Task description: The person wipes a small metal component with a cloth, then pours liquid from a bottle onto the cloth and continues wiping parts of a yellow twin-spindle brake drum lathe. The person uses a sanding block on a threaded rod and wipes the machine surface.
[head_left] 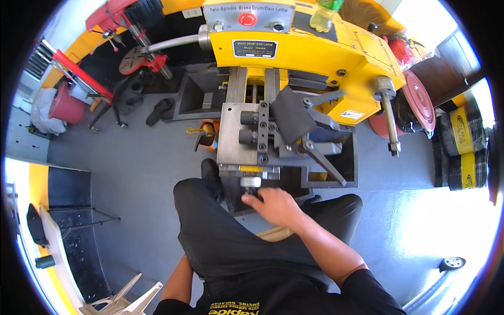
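Observation:
A yellow brake lathe [310,58] stands before me, its metal cross slide [231,134] reaching toward my knees. At the slide's near end is a silver dial with a black knob [250,184]. My right hand [278,206] is closed around this knob, thumb to the left; part of its fingers is hidden. On the slide sit a black tool holder block [263,131] and a dark, flat, tilted plate [291,114]. Black lever arms [323,163] spread to the right of them. My left forearm [180,283] hangs beside my thigh, and its hand is out of sight.
Dark metal trays [198,94] flank the lathe base. A spindle shaft [389,121] juts out at the right. An orange container [209,135] stands left of the slide. Farther off are a red stand [84,76], a pink lidded bin [417,100] and a pale chair [126,296].

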A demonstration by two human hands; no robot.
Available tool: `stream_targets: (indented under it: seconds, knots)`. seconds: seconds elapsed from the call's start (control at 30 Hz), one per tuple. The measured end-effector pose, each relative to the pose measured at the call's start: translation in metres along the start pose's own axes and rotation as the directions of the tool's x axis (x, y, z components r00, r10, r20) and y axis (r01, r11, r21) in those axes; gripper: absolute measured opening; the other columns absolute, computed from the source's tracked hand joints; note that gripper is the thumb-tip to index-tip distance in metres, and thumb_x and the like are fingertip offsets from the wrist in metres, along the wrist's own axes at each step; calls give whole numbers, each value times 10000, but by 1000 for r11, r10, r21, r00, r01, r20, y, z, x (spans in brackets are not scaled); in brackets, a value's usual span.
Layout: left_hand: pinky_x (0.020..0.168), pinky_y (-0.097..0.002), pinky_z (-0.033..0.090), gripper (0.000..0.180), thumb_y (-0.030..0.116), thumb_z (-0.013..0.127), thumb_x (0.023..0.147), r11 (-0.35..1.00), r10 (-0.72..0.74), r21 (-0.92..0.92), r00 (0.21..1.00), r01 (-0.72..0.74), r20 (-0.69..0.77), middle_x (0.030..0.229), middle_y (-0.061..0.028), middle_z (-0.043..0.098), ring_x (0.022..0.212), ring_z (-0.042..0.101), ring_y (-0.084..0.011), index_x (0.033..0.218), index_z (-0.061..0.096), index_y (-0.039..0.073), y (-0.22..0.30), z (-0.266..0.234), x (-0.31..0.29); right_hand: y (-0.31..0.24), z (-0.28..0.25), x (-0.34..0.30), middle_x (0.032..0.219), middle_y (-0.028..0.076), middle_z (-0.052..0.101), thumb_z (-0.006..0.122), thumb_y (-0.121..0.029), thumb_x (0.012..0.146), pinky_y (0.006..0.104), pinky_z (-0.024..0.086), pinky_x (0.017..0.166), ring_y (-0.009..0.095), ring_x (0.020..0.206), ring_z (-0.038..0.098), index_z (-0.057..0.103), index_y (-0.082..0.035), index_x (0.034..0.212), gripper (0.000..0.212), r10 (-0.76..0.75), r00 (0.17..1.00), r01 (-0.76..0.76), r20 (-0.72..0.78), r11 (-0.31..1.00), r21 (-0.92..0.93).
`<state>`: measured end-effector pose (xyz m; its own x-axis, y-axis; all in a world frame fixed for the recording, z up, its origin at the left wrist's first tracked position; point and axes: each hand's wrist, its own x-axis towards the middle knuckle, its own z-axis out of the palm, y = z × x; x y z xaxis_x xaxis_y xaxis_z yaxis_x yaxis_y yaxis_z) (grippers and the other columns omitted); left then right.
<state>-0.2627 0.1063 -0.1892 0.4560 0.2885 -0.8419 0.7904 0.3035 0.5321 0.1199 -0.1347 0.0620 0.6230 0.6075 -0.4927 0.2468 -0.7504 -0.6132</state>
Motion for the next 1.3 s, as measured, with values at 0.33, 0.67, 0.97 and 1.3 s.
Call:
stream_targets:
  seconds: [0.33,0.67,0.97,1.3]
  knots:
    - [940,-469,565,483,406,612,1104,970,-208,111,974,218,-94,1152,-173,793,1074,714,-255,1338,730,1,110,-11,21,-14,-30,0,996,309,755,508,-655,1104,599,572,933,497,1028,736,755,25,1023,728,161,925,-138,343,986,-90]
    - [905,-463,563,499,434,611,1107,951,-201,224,977,211,-67,1111,-169,787,1015,710,-263,1313,742,-2,226,-63,66,-43,-60,21,1095,274,792,467,-689,1100,560,573,1008,460,1132,742,805,-19,1115,750,384,759,-419,526,906,-57]
    - [874,-458,561,516,459,610,1110,872,-148,477,988,112,39,1075,-165,782,961,707,-269,1289,753,-4,302,-136,143,-57,-42,10,1120,271,790,484,-664,1103,557,574,1006,448,1140,744,786,3,1137,733,530,688,-572,495,816,-79]
    - [839,-452,559,538,486,609,1113,721,126,611,928,-328,350,1035,-160,776,902,703,-277,1264,765,-6,344,-187,258,-31,-23,1,969,193,800,470,-678,1121,487,610,908,343,970,792,716,34,1180,756,404,744,-511,532,857,64]
